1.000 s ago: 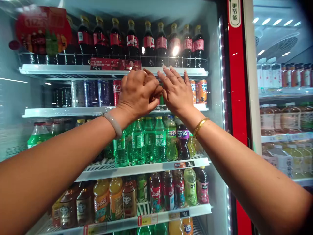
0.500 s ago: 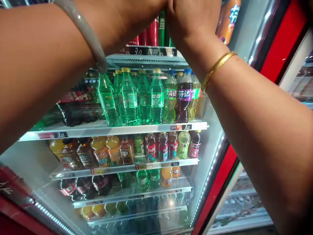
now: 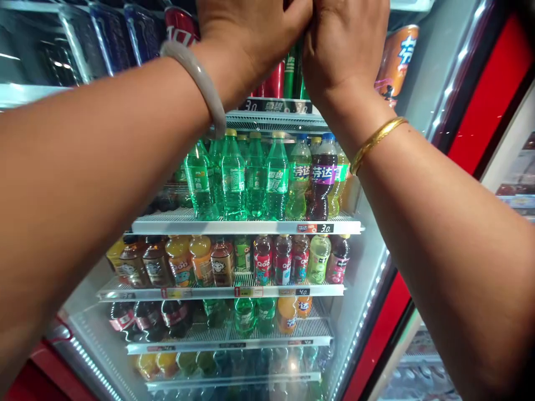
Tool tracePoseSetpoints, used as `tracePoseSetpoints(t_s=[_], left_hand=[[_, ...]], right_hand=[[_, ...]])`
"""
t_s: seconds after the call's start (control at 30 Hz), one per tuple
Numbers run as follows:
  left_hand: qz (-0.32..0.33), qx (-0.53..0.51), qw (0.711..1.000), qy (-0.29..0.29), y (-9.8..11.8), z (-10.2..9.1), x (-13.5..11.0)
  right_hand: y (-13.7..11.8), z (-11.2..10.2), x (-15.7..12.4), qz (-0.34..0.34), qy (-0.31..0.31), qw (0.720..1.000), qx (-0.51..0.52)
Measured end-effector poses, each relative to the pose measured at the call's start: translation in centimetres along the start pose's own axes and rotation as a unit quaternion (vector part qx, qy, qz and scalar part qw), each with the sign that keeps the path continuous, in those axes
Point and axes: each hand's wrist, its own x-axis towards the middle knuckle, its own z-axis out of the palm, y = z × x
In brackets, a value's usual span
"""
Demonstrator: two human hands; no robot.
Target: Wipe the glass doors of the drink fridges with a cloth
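Both my arms reach up to the upper can shelf of a drinks fridge. My left hand, above a grey bangle, is close against my right hand, above a gold bracelet. The top edge cuts off most of their fingers, so whatever they hold is hidden. Between and below the hands show a red can and a green can. An orange can stands right of my right hand. Left of my left hand is another red can.
Below, green bottles and a purple-labelled dark bottle line a white-edged shelf. Juice bottles fill the shelf underneath. Blue cans stand at upper left. The red door frame borders the right side.
The view has shifted, so the shelves sit a little lower and further right. My left hand has come further into view, and cans at upper left now show. Both hands stay close together.
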Motion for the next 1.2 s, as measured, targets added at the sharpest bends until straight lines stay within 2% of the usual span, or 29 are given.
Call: tracePoseSetpoints(t_s=[0.03, 0.07, 0.1, 0.17, 0.23, 0.27, 0.3, 0.33, 0.43, 0.5, 0.6, 0.7, 0.8, 0.87, 0.93, 1.03, 1.1, 1.2], left_hand=[[-0.087, 0.059, 0.994, 0.014, 0.7, 0.3, -0.9], [-0.133, 0.106, 0.985, 0.001, 1.4, 0.3, -2.1], [-0.127, 0.135, 0.983, -0.011, 2.1, 0.0, -3.5], [-0.007, 0.152, 0.988, 0.010, 2.7, -1.0, -6.2], [0.070, 0.171, 0.983, -0.011, 2.4, -2.2, -7.2], [0.093, 0.180, 0.979, -0.027, 2.0, -2.7, -6.8], [0.090, 0.189, 0.977, -0.037, 1.6, -3.1, -6.0], [0.063, 0.195, 0.978, -0.041, 1.3, -3.3, -4.7], [-0.100, 0.179, 0.979, -0.013, 1.5, -3.2, -1.2], [-0.123, 0.167, 0.978, -0.006, 2.4, -2.6, -0.9], [-0.014, 0.152, 0.988, -0.005, 3.4, -1.8, -3.7], [0.039, 0.152, 0.987, -0.019, 2.9, -2.2, -6.2], [0.110, 0.210, 0.968, -0.078, 1.5, -3.5, -5.0], [0.083, 0.221, 0.969, -0.068, 1.1, -4.0, -3.0], [-0.015, 0.201, 0.979, -0.004, 1.5, -3.7, -1.4], [-0.080, 0.173, 0.982, 0.017, 2.9, -2.4, -1.5], [-0.067, 0.156, 0.985, 0.010, 3.9, -1.6, -3.1], [0.014, 0.146, 0.989, -0.017, 4.4, -1.5, -5.8]], right_hand=[[-0.1, 0.0, 0.0, 0.013, 0.008, 1.000, -0.020], [-0.1, 0.1, 0.1, 0.015, 0.022, 0.999, -0.027], [-0.1, 0.2, 0.2, 0.012, 0.037, 0.999, -0.028], [0.0, 0.6, 0.2, -0.003, 0.058, 0.998, -0.019], [0.1, 0.9, 0.1, -0.019, 0.070, 0.997, -0.001], [0.1, 1.0, 0.0, -0.023, 0.072, 0.997, 0.007], [0.2, 1.0, -0.1, -0.024, 0.073, 0.997, 0.013], [0.2, 1.0, -0.2, -0.023, 0.074, 0.997, 0.017], [0.4, 1.0, -0.1, -0.008, 0.066, 0.997, 0.029], [0.5, 0.9, 0.1, 0.017, 0.067, 0.997, 0.029], [0.3, 0.6, 0.4, 0.050, 0.039, 0.998, -0.006], [0.0, 0.1, 0.2, 0.052, 0.017, 0.998, -0.037], [-0.3, 0.0, 0.0, 0.051, 0.022, 0.998, -0.043], [-0.2, 0.2, 0.1, 0.051, 0.028, 0.998, -0.034], [0.0, 0.7, 0.2, 0.051, 0.041, 0.998, -0.014], [0.8, 1.2, 0.3, 0.035, 0.060, 0.997, 0.031], [1.8, 1.4, 0.2, -0.001, 0.050, 0.997, 0.060], [3.7, 1.2, 0.1, -0.069, 0.020, 0.993, 0.099]])
